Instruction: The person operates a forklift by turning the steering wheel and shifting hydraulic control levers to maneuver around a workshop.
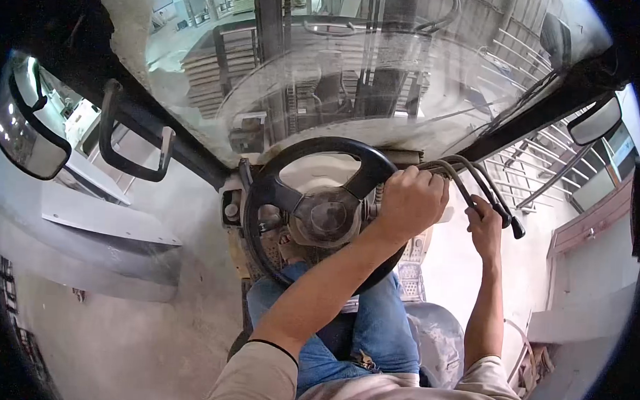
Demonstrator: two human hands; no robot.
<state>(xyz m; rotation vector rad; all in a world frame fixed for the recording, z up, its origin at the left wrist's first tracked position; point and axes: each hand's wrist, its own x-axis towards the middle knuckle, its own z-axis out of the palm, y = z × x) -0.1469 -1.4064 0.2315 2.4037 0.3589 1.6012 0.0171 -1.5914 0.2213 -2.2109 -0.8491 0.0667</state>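
A black steering wheel (271, 258) stands in front of my lap. My left hand (413, 200) reaches across to the wheel's upper right side, its fingers closed at the rim; what lies under the palm is hidden. Farther right, my right hand (485, 225) has its fingers closed around one of the bent black levers (469, 178). Other levers with black knobs (518, 228) curve just beyond that hand.
Through the scratched windshield (267, 92), a mast and stacked flat boards (197, 76) show ahead. Mirrors hang at left (33, 144) and right (595, 121). Metal racks (540, 165) stand to the right, a curved grey panel (106, 256) to the left.
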